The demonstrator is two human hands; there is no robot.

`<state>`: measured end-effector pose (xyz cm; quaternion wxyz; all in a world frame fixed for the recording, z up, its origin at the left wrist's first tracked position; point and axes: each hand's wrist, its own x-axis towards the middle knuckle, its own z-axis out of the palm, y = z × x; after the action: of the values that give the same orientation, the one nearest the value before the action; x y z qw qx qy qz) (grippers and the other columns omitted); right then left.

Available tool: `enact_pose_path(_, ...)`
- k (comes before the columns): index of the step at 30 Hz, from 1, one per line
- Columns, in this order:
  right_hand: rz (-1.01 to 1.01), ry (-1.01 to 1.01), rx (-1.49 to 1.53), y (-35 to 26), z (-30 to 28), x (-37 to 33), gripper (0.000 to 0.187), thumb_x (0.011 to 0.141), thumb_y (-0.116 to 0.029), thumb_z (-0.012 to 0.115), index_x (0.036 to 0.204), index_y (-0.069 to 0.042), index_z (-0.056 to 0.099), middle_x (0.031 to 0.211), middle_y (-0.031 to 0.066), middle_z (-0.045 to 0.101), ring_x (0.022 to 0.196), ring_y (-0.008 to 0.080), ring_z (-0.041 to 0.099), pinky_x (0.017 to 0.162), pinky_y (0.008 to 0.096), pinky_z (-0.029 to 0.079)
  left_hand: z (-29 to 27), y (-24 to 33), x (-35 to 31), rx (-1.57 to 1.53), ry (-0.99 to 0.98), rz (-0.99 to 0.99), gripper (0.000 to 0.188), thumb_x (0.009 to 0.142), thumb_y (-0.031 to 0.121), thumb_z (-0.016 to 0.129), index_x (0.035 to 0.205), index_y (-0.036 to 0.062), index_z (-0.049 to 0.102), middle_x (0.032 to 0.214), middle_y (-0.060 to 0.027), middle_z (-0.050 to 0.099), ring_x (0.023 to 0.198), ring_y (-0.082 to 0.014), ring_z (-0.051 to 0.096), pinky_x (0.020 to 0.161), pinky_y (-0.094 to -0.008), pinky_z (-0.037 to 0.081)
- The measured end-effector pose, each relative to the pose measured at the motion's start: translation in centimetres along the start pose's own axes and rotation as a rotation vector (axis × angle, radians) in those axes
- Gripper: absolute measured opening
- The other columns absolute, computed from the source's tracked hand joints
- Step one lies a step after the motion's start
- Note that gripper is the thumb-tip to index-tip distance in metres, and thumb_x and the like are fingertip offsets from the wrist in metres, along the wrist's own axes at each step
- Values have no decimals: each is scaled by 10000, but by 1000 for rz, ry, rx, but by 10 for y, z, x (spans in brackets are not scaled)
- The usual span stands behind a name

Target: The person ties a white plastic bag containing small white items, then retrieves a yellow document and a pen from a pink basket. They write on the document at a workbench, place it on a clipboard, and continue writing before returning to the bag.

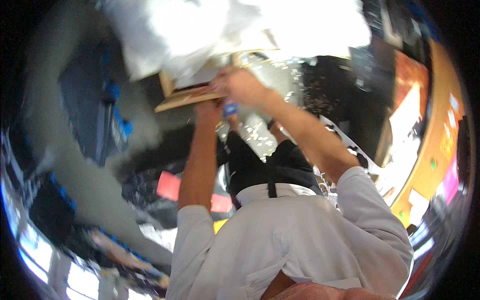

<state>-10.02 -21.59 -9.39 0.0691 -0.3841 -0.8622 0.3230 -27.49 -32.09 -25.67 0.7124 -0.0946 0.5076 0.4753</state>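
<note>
A tan, open box (189, 98), perhaps cardboard or thin wood, is in front of me, below a large white bundle (165, 30) that looks like plastic bags or sheeting. Its near edge slants up to the right. My left hand (209, 103) grips this near edge from below, most of its fingers hidden by the box and the other hand. Over the box's right end is my right hand (242, 86), smeared by motion. Its fingers blur together, and whether they hold anything does not show. Inside the box, a pale surface and a dark reddish strip appear.
Pale scraps litter the grey floor (260, 132) around my feet. A dark panel with blue edging (90, 105) stands at left. At right are a dark surface (345, 95) and a long orange-tan board (435, 150). Pink pieces (169, 186) lie by my left forearm.
</note>
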Motion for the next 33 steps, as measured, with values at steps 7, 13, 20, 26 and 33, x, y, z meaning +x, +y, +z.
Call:
enact_pose_path(7,359,421,483,-47,-127,-249,262,1001,-217,634,1190,-51,706,948,186,704,859,388,687,802,484,559,64,64,47,130,126,79,354,1086,147,405,1290,-94,565,1309,-231,642,1253,-366,623,1102,-469,504)
enact_pose_path(13,833,701,812,-38,-156,-458,298,1004,-288,691,1190,-58,722,917,142,748,847,251,737,795,372,575,154,-46,-96,1310,-378,59,243,1012,210,648,1136,1,659,790,-32,612,669,-174,634,604,-350,526)
enact_pose_path(20,962,1292,926,29,-178,-627,391,1078,-409,590,1106,-34,695,761,-21,596,718,79,542,656,282,478,448,-275,-264,1607,-1010,1017,315,985,168,679,1229,-31,680,1161,-217,716,1065,-336,699,902,-442,554)
enact_pose_path(26,971,1421,836,58,-162,-698,400,1085,-381,579,1116,-1,700,764,-5,589,749,89,537,706,288,488,588,-362,-301,2511,-1278,1108,872,826,286,774,1556,14,382,1633,-273,326,1513,-494,284,1236,-490,279)
enact_pose_path(33,991,1474,529,68,-141,-696,348,1032,-347,615,892,-28,619,781,219,618,740,421,627,667,475,496,598,-360,-276,2829,-1564,1112,995,764,172,755,1617,73,252,1698,-221,198,1548,-488,206,1191,-615,324)
